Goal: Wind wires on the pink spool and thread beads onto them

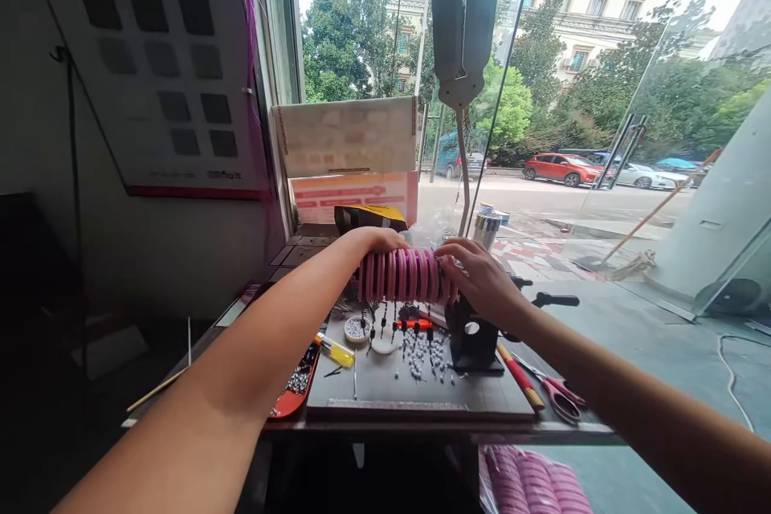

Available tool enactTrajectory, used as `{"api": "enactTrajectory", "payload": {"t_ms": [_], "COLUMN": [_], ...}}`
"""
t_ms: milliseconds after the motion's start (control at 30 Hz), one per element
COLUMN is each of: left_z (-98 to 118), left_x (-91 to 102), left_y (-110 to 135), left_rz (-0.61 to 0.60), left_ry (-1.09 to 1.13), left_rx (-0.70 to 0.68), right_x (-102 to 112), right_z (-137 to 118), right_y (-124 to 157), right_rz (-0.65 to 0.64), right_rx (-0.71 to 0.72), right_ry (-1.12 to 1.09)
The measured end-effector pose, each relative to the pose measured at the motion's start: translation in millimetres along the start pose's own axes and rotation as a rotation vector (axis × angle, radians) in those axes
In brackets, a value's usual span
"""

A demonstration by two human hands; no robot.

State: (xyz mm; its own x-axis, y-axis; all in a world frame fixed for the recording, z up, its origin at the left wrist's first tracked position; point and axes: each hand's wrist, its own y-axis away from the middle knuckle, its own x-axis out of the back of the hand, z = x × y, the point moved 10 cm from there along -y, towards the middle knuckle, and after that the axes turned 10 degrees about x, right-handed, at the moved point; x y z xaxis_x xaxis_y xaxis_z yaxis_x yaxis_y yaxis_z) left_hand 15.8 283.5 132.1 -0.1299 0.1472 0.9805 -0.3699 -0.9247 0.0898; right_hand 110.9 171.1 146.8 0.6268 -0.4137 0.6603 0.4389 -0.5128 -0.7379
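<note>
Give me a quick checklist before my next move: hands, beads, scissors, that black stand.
1. Left hand gripping the pink rings firmly: cannot tell, its fingers are mostly hidden.
2. Right hand at the rings' right end: ok.
3. White beads contained: not ok, many lie loose outside the round dish.
4. Scissors clear of both hands: ok, lying nearer the camera.
5. Black stand fastened down: cannot tell, no fixing is visible.

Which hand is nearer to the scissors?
Right. The right hand is above and left of the scissors in view; the left hand is farther left, at the pink rings.
</note>
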Motion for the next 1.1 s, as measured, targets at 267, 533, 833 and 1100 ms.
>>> {"api": "enactTrajectory", "payload": {"t_ms": [267, 533, 833, 1100], "left_z": [27.8, 28.3, 26.1, 27.2], "left_x": [5.2, -3.3, -6.8, -8.5], "left_y": [44.9, 41.8, 29.9, 23.8], "left_rz": [0.181, 0.149, 0.088, 0.066], "left_ry": [-0.142, -0.183, -0.174, -0.151], "left_rx": [-0.08, -0.085, -0.114, -0.118], "right_x": [-6.2, 15.3, -3.7, -4.7], "right_z": [14.6, -58.8, -46.0, -44.1], "right_y": [-2.0, 40.8, 42.6, 26.7], "right_rz": [-0.037, 0.325, 0.387, 0.243], "right_rx": [-0.063, 0.207, -0.021, -0.048], "right_ry": [-0.045, 0.327, 0.459, 0.458]}}
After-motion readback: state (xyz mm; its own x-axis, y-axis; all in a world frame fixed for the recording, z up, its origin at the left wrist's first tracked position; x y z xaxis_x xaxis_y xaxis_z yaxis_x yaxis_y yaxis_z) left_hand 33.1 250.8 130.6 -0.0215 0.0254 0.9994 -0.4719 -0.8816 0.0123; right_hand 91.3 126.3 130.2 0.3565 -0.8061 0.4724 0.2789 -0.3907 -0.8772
